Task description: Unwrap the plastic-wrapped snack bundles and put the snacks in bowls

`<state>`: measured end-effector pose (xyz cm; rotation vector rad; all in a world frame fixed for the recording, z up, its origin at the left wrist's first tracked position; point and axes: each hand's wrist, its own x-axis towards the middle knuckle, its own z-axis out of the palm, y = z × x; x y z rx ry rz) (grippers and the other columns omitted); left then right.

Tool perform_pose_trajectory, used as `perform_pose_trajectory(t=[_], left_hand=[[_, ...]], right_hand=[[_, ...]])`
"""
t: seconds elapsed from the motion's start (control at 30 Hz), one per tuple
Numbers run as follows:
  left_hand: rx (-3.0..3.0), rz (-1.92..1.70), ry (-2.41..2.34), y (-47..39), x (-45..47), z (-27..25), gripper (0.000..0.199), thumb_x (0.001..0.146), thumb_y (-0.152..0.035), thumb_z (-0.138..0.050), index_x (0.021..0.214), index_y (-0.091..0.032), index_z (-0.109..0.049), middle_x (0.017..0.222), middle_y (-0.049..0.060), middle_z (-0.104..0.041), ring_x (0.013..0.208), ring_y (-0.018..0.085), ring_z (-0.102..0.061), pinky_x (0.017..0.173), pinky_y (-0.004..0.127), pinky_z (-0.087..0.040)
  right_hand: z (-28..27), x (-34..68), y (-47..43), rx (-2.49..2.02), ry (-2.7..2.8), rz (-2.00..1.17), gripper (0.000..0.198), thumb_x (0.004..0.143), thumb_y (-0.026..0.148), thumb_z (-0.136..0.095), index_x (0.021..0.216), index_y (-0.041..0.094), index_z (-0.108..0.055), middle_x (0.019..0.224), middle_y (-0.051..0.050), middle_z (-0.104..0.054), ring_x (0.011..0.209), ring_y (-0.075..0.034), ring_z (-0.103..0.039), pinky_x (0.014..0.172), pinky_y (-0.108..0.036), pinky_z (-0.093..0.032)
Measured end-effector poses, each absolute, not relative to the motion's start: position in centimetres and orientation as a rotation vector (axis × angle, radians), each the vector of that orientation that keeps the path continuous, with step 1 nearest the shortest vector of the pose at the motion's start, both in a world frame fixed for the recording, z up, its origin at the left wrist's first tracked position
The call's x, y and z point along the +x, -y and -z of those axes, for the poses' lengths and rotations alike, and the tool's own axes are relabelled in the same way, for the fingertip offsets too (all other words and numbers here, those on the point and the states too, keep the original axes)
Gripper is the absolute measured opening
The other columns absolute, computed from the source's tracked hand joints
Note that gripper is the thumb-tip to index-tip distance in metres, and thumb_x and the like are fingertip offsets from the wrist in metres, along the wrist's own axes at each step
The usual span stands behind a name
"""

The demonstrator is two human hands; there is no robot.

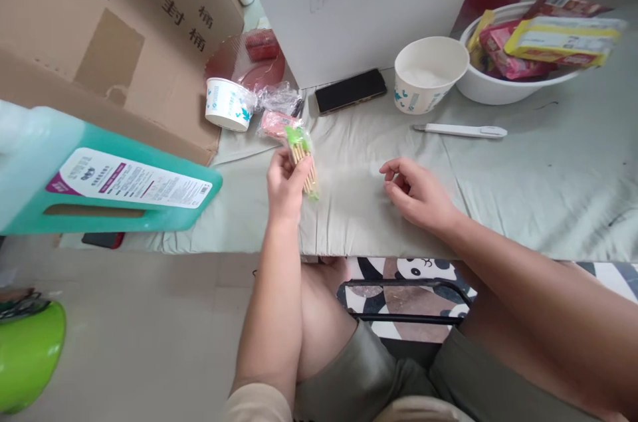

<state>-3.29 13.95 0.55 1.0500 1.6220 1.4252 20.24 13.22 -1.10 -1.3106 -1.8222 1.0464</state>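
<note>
My left hand [288, 186] is closed around a small clear packet of thin tan sticks [305, 166] with green ends, held tilted above the cloth-covered table. The thumb presses on its front. Just behind it lie a pink packet [275, 124] and a crumpled clear wrapper [279, 100]. My right hand [419, 195] hovers over or rests on the cloth; I cannot tell which. Its fingers are loosely bent and apart from the thumb, with nothing visible between them. The nearest thing to it is a white utility knife [461, 131], lying beyond the fingers.
A paper cup [226, 104] lies tipped at left, another paper cup [423, 76] stands at right. Behind are a black phone [350, 91] and a white bowl [493, 91] of snack packets. A green liquid jug [174, 166] and cardboard box [149, 63] bound the left side.
</note>
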Motion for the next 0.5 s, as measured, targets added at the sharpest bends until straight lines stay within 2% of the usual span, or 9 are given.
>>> perform_pose_trajectory(t=[0.1,0.23,0.37,0.5], left_hand=[[0.807,-1.430,-1.288,-14.5,0.4,-0.2,0.043,0.075,-0.059,-0.064,0.095,-0.021,-0.062,0.085,0.004,-0.069,0.086,0.023,-0.070,0.073,0.032,-0.054],[0.644,-1.213,-1.086,-15.6,3.7,-0.4,0.053,0.079,-0.065,-0.053,0.103,-0.019,-0.066,0.092,0.009,-0.073,0.098,0.028,-0.071,0.075,0.037,-0.056],[0.576,-1.115,-1.022,-16.8,5.1,-0.3,0.053,0.072,-0.064,-0.062,0.100,-0.019,-0.065,0.090,0.009,-0.073,0.100,0.029,-0.071,0.078,0.037,-0.056],[0.526,-1.049,-0.988,-17.3,6.1,0.1,0.055,0.067,-0.063,-0.069,0.100,-0.019,-0.065,0.087,0.006,-0.073,0.096,0.029,-0.072,0.081,0.038,-0.056]], right_hand=[[0.9,21.0,-13.5,-1.301,1.796,-1.003,0.017,0.083,0.023,-0.053,0.099,0.022,-0.058,0.082,-0.003,-0.061,0.063,-0.016,-0.051,0.063,-0.033,-0.041],[1.1,23.3,-14.6,-1.391,1.776,-0.743,0.017,0.083,0.022,-0.053,0.098,0.024,-0.059,0.089,-0.007,-0.065,0.081,-0.023,-0.060,0.071,-0.037,-0.045],[2.1,26.6,-16.2,-1.610,1.767,-0.320,0.024,0.082,0.023,-0.057,0.105,0.023,-0.061,0.110,-0.015,-0.067,0.107,-0.034,-0.059,0.090,-0.049,-0.043],[2.9,28.9,-17.6,-1.791,1.838,-0.234,0.037,0.082,0.027,-0.059,0.117,0.020,-0.061,0.123,-0.018,-0.064,0.118,-0.039,-0.054,0.095,-0.053,-0.040]])
